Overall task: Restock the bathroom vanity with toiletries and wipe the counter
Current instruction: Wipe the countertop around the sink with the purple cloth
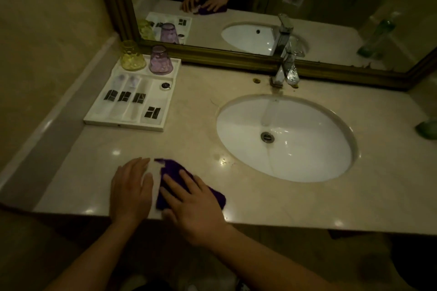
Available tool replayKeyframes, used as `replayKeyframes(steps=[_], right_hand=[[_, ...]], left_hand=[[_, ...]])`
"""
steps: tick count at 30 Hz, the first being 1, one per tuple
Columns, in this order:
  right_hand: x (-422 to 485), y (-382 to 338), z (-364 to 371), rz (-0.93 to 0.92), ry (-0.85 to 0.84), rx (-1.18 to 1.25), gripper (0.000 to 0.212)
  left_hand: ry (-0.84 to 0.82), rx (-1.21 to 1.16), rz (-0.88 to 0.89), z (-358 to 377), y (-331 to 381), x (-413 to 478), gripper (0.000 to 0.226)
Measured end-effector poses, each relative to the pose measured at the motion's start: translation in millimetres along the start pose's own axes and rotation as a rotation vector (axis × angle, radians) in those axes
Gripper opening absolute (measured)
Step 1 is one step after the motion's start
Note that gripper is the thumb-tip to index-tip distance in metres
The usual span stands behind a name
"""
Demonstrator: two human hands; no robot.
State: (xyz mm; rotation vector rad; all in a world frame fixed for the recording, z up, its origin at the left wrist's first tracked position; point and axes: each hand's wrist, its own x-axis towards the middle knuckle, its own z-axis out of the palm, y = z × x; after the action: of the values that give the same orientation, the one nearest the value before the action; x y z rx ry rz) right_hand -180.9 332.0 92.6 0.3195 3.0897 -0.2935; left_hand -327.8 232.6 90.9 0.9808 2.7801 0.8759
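Both hands lie flat with fingers spread on the glossy stone desk near its front edge. The right hand presses a soft purple cloth; the left hand rests on a white sheet just beside it. A white compartmented tray of sachets sits left of the oval sink.

Beige marble bench: white tray at back left corner, purple cloth by front edge.

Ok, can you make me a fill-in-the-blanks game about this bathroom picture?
1. The right hand presses a cloth coloured ____.
2. Two upside-down cups, yellow and purple, stand on the white ____.
3. The tap stands behind the ____.

Missing words: purple; tray; sink
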Motion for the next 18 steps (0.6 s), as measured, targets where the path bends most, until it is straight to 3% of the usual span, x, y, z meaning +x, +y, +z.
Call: replayKeyframes(steps=[3,6,9,11,14,18], right_hand=[[-49.4,39.6,-3.4,0.053,0.037,-0.127,0.047],[-74.9,91.8,-18.4,0.351,0.029,-0.14,0.051],[-59.6,100.6,-27.5,0.615,0.079,-0.082,0.05],[-27.3,73.1,-27.8,0.556,0.115,-0.183,0.042],[14.5,16.4,-13.7,0.22,0.106,-0.194,0.032],[0.2,2.5,4.5,0.15,0.066,-0.041,0.05]], left_hand=[[-0.028,0.081,0.035,2.8,-0.7,-1.3,0.054],[-0.079,0.194,0.061,4.9,3.1,-2.0,0.054],[-0.123,0.274,0.075,6.5,6.4,-2.3,0.055],[-0.123,0.281,0.073,6.8,6.8,-1.6,0.053],[-0.111,0.282,0.059,5.9,6.8,-1.3,0.043],[-0.086,0.26,0.078,3.5,3.2,-1.0,0.037]])
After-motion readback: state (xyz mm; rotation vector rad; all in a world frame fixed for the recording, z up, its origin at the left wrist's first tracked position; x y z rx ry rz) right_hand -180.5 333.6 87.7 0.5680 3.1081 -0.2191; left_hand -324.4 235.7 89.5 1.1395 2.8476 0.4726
